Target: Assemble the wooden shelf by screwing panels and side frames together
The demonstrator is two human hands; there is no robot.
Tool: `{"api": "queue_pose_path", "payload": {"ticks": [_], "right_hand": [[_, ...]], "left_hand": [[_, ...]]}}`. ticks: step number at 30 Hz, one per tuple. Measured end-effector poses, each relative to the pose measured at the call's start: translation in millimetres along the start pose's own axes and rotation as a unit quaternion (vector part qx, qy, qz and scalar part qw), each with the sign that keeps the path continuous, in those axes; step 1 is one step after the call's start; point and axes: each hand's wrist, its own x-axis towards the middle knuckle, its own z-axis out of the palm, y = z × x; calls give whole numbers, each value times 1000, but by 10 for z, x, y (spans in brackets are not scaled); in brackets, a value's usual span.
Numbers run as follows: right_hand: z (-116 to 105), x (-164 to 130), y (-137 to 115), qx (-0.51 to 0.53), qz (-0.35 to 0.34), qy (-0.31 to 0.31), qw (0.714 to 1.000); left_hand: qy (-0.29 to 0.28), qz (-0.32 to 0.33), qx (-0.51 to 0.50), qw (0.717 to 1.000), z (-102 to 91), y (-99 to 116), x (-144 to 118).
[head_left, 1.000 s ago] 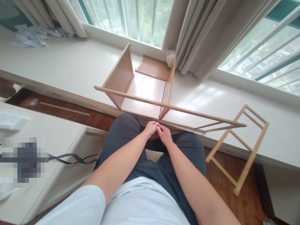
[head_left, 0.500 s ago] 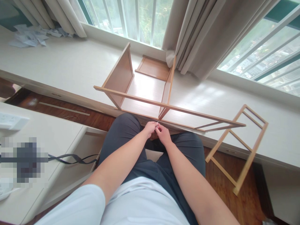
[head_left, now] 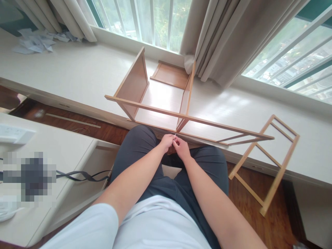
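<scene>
My left hand and my right hand meet above my knees, fingertips pinched together on a thin metal tool that points up at the lower rail of a partly built wooden shelf frame. The frame lies on its side on the white window ledge, with two upright panels and long rails reaching right. What kind of tool it is I cannot make out.
A loose wooden ladder-shaped side frame leans off the ledge at right. A flat wooden panel lies near the curtains. Crumpled papers sit far left. A white desk with a black cable is at my left.
</scene>
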Motion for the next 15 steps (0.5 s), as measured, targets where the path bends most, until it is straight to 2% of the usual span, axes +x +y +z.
{"api": "queue_pose_path", "payload": {"ticks": [15], "right_hand": [[10, -2, -14, 5, -4, 6, 1000]], "left_hand": [[9, -7, -10, 1000, -11, 6, 0]]}}
